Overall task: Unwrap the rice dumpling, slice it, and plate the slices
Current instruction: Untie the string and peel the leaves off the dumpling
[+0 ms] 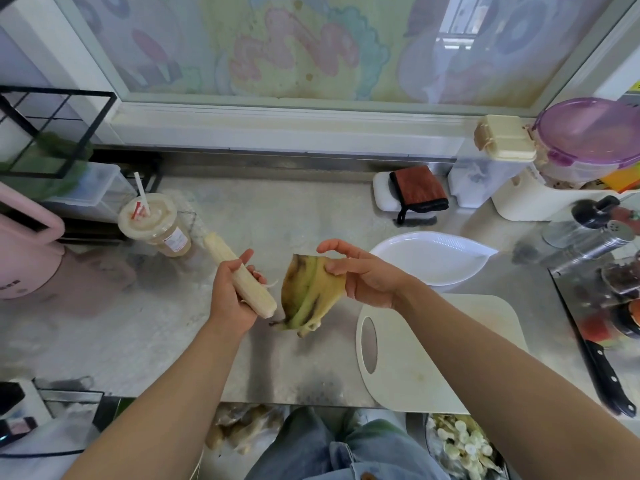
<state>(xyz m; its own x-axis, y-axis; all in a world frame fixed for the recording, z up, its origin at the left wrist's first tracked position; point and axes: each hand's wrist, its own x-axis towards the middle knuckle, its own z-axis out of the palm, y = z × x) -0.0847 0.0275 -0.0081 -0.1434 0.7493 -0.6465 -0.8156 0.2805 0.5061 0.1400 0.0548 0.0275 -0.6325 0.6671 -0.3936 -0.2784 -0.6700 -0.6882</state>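
My left hand (231,295) grips a long pale unwrapped rice dumpling (221,252) above the steel counter, with a bit of white string trailing from it. To its right, my right hand (365,273) pinches the peeled yellow-green leaf wrapper (306,296), which hangs open and apart from the dumpling. A white leaf-shaped plate (433,258) lies behind my right hand. Under my right forearm sits a white cutting board (408,372). A black-handled knife (606,375) lies at the right edge.
A lidded drink cup with a straw (156,225) stands back left by a pink appliance (24,251). Containers, a folded cloth (417,188) and metal shakers (588,233) crowd the back right. A bowl of scraps (464,445) sits below the counter edge.
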